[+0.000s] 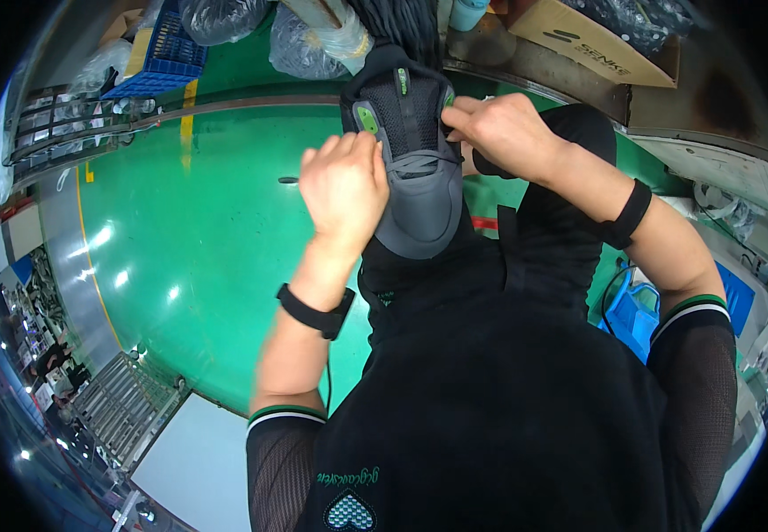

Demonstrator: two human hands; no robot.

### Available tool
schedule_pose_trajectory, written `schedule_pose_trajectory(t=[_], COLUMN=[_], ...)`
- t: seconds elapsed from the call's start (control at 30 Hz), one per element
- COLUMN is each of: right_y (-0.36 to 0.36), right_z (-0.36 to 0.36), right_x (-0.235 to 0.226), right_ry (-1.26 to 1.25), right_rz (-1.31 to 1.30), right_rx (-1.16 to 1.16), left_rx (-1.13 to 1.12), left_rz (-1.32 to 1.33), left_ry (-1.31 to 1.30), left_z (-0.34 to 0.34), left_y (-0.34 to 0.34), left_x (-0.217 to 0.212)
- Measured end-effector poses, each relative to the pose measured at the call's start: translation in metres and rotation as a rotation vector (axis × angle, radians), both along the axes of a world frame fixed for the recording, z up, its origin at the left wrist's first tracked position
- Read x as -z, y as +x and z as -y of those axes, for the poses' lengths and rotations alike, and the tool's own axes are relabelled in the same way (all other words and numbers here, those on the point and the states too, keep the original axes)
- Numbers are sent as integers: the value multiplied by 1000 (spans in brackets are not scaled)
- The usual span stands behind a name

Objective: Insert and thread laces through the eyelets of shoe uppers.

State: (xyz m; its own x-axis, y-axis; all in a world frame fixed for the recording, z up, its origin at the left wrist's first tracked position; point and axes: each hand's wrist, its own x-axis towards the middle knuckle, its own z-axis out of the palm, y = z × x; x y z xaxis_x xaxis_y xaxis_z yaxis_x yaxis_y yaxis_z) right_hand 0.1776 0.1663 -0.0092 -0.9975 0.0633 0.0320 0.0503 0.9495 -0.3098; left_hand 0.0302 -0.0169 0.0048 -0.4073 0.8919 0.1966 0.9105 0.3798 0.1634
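We've got the grey shoe (415, 164) lengthwise, toe toward us, left hand (344, 191) curled on its side, right hand (504, 133) pinching near the collar.

Factory floor, green painted floor (207, 230), conveyor rollers (122, 403)

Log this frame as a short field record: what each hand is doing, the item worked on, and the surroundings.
item: grey shoe with green accents, toe toward the person
left hand: gripping the shoe's left side
right hand: pinching near the tongue and laces
wrists: black bands on both
surroundings: green floor, blue crate, cardboard box
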Motion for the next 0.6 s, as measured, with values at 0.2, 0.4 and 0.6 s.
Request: schedule_pose_trajectory(t=[0.2, 0.4, 0.6], right_y=[-31, -44, -44], right_z=[-29, -37, -13], right_x=[-11, -5, -9], right_ry=[207, -33, -109], right_rz=[-244, 10, 137], right_rx=[-300, -412, -45], left_rx=[602, 730, 210], left_rz=[-195, 338, 950], left_ry=[111, -482, -82], left_z=[-34, -55, -35], left_y=[-56, -86, -67], left_x=[-34, -29, -6])
